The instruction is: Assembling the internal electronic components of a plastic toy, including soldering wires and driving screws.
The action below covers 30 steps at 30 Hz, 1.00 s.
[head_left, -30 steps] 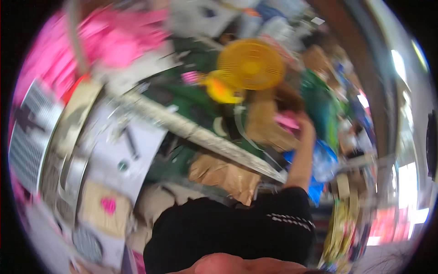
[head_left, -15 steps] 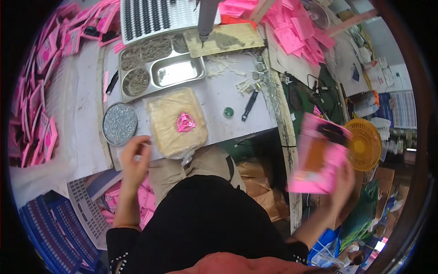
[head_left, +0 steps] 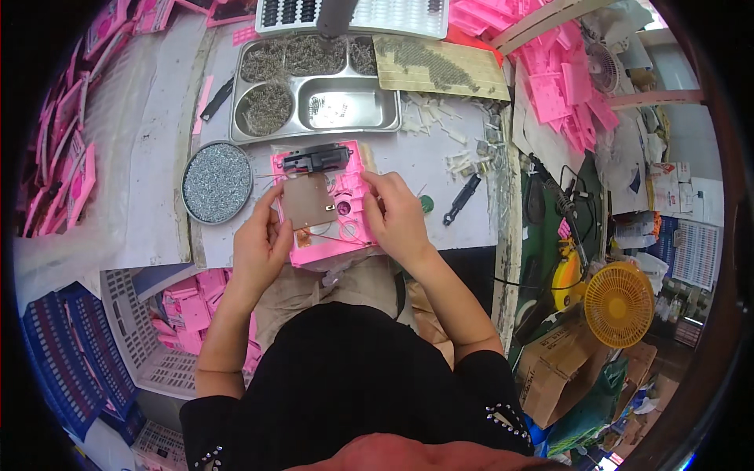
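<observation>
A pink plastic casing lies open side up on the padded bundle in front of me, most of which it covers. Across the casing's far end sits a black plastic part. A flat grey-brown panel rests over its left half, and thin wires and small pink rings show beside the panel. My left hand is closed on the left edge, fingertips by the panel. On the opposite edge my right hand is closed too, its thumb and fingers curled at the rim.
A round tin of small metal pieces stands left of the casing. Beyond is a steel compartment tray holding springs or similar bits. A black tool and a green round piece lie right. A dark tool shaft hangs overhead.
My right hand has brought the pink casing from the far right onto the padded bundle. My left hand has moved in to its left edge. The view has shifted.
</observation>
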Each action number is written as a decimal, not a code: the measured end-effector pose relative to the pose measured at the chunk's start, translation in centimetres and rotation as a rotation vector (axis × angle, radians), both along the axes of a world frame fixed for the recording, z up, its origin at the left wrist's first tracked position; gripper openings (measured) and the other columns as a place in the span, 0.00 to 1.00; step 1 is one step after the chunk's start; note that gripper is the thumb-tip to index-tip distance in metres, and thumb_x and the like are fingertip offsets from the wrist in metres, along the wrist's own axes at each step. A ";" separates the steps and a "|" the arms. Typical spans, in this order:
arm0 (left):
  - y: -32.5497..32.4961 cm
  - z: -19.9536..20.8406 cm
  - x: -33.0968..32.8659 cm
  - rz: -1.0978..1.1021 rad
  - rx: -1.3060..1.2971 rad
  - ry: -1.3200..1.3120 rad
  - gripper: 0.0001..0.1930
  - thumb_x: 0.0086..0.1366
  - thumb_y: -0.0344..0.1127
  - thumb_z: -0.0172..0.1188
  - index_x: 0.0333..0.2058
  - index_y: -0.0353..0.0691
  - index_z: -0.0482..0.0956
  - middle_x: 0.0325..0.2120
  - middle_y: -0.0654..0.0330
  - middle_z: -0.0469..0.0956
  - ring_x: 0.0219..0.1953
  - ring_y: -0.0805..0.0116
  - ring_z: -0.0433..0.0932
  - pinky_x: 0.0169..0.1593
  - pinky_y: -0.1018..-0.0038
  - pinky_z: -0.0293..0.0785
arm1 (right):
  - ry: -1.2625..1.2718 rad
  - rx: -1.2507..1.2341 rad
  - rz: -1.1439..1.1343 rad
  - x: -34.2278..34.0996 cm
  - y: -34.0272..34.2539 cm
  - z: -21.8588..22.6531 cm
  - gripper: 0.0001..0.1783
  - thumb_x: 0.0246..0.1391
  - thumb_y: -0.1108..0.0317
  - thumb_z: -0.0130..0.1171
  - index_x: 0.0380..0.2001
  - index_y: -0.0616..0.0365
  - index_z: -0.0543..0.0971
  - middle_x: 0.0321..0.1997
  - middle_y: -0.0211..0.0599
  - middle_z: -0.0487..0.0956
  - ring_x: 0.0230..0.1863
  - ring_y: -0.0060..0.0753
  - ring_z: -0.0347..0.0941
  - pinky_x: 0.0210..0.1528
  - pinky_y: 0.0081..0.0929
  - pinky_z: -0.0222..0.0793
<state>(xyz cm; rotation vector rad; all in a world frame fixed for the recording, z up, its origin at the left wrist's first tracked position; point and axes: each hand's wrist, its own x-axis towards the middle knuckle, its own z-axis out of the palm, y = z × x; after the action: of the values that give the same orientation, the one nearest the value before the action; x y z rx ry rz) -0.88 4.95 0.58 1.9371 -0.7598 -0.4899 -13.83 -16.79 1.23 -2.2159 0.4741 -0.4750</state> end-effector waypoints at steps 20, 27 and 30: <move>0.0 0.5 0.0 -0.101 0.088 -0.214 0.24 0.63 0.28 0.63 0.59 0.38 0.77 0.27 0.56 0.72 0.25 0.66 0.70 0.31 0.69 0.69 | 0.194 -0.159 0.224 -0.1 -2.6 1.3 0.18 0.55 0.69 0.64 0.50 0.54 0.79 0.38 0.39 0.79 0.31 0.44 0.79 0.34 0.36 0.76; 1.1 0.7 -0.6 -0.060 -0.037 -0.253 0.21 0.64 0.23 0.60 0.56 0.34 0.78 0.27 0.63 0.65 0.27 0.72 0.62 0.30 0.75 0.59 | 0.004 -0.079 -0.014 -12.3 -8.0 14.1 0.15 0.52 0.73 0.67 0.45 0.59 0.84 0.30 0.36 0.82 0.31 0.33 0.80 0.34 0.29 0.75; 1.0 0.4 0.0 -0.115 -0.079 -0.265 0.19 0.65 0.21 0.58 0.55 0.31 0.77 0.27 0.62 0.65 0.27 0.72 0.62 0.31 0.76 0.58 | -0.195 -0.065 -0.583 -19.7 -11.9 20.5 0.08 0.57 0.74 0.65 0.40 0.63 0.85 0.30 0.29 0.82 0.28 0.17 0.75 0.28 0.15 0.69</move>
<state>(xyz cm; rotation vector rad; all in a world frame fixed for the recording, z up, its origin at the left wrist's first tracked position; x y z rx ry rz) -0.83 6.00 0.97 1.9134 -1.0489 -0.2691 -33.52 -28.71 21.68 -2.0413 1.0141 -1.0101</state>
